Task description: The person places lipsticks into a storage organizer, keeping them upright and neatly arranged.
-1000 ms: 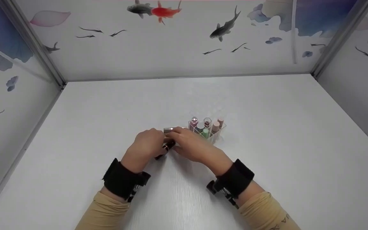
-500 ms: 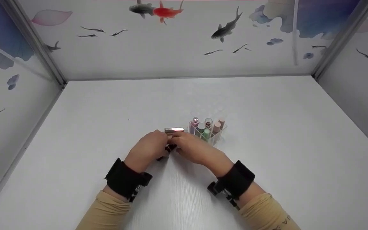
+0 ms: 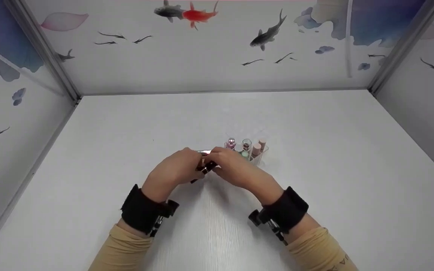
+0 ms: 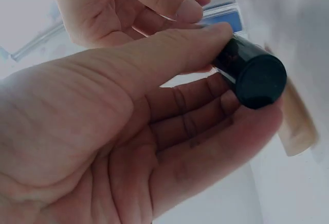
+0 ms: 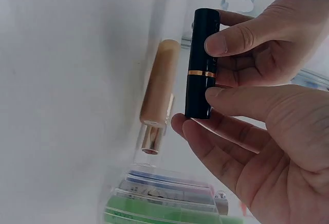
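A black lipstick tube (image 5: 199, 93) with a thin gold band around its middle is held between both hands. My left hand (image 3: 177, 167) pinches one end between thumb and fingers; its round end face shows in the left wrist view. My right hand (image 3: 236, 169) pinches the other end, thumb close to the gold band in the right wrist view. Behind the hands lies a beige cosmetic tube (image 5: 160, 85) with a shiny metallic cap (image 5: 151, 139), mostly covered by the fingers in the head view.
Just right of the hands stands a clear divided organizer (image 3: 265, 149) with several cosmetics in it, among them peach-capped tubes (image 3: 257, 148) and a green one (image 3: 245, 154). Printed panels (image 3: 217, 67) wall the white table (image 3: 126, 124) at the back and sides.
Both hands have shifted a little right and away from the body with the lipstick tube. The right hand now overlaps more of the organizer, and the metallic cap is more covered than half a second ago.
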Available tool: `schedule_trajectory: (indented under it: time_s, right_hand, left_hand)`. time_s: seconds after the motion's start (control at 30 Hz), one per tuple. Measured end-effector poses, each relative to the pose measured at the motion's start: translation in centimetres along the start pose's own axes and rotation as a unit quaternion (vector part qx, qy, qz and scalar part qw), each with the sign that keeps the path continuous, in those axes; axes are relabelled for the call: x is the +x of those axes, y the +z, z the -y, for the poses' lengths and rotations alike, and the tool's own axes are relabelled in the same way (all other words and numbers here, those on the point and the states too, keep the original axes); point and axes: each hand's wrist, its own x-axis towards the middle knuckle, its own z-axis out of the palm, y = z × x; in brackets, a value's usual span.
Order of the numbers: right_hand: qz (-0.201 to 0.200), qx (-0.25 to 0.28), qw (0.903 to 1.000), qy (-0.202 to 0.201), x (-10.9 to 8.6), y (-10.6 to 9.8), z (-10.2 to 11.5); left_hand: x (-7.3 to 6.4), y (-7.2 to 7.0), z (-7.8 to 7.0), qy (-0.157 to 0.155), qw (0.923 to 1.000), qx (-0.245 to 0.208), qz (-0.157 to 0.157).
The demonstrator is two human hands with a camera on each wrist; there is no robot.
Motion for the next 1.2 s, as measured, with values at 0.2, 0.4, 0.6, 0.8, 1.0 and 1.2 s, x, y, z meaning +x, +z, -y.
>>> schedule_trajectory:
  time_s: [0.2,0.4,0.6,0.8,1.0,1.2]
  right_hand:
    - [-0.015,0.029,0.9993,0.016,-0.9,-2.9,-0.1]
    - [-0.067,0.098,0.9923,0.034,-2.1,-5.7,-0.6]
    - [-0.124,0.141,0.9818,0.029,-2.6,-6.8,-1.1]
    - [-0.172,0.143,0.9745,0.025,-2.9,-7.6,-1.4]
    - [-0.224,0.148,0.9621,0.047,-3.0,-7.9,-1.5]
    - [-0.295,0.149,0.9417,0.064,-2.9,-7.7,-1.5]
  left_hand:
    - [0.0,-0.9,0.0,0.057,0.9962,-0.055,-0.035]
    - [0.7,-1.0,-0.4,0.105,0.9820,-0.109,-0.114]
    - [1.1,-0.7,-1.2,0.138,0.9633,-0.099,-0.208]
    - [1.5,-0.5,-2.1,0.153,0.9376,-0.073,-0.304]
    - [2.3,-0.3,-3.5,0.143,0.9215,-0.084,-0.351]
    - [3.3,-0.6,-5.0,0.138,0.9033,-0.107,-0.392]
